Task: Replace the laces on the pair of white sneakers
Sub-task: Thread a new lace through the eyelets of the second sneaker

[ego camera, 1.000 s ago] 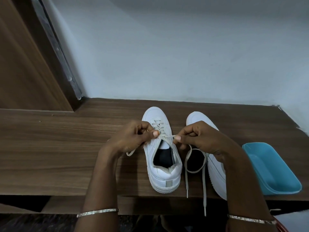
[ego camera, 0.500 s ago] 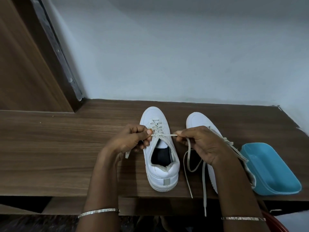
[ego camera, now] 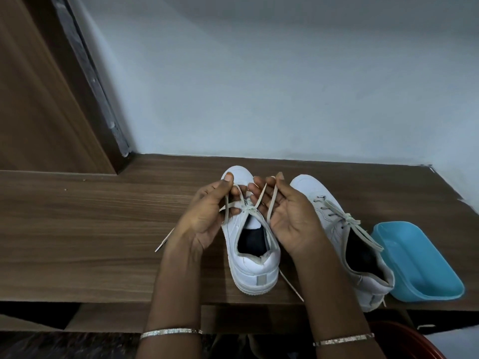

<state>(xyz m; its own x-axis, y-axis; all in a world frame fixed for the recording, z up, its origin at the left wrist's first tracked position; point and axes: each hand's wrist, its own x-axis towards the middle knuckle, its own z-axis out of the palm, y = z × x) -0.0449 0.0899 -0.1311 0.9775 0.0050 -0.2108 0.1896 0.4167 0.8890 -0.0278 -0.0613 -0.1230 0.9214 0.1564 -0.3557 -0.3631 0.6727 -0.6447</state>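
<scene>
Guessing it could all come undone if either pinch is slackened: loops of flat off-white lace (ego camera: 250,208) are pinched by left hand (ego camera: 204,216) and right hand (ego camera: 293,221) above the white low-top sneaker (ego camera: 256,270), frame centre.

left hand (ego camera: 204,218) pinches one loop of lace (ego camera: 249,207) above sneaker (ego camera: 255,266); right hand (ego camera: 290,220) holds the other loop; second sneaker (ego camera: 312,189) laced, just beside blue tray (ego camera: 417,257) on table (ego camera: 77,229)

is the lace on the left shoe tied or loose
Half tied: the lace is knotted once over the left shoe, no bow; the left hand and right hand each hold a strand.
</scene>
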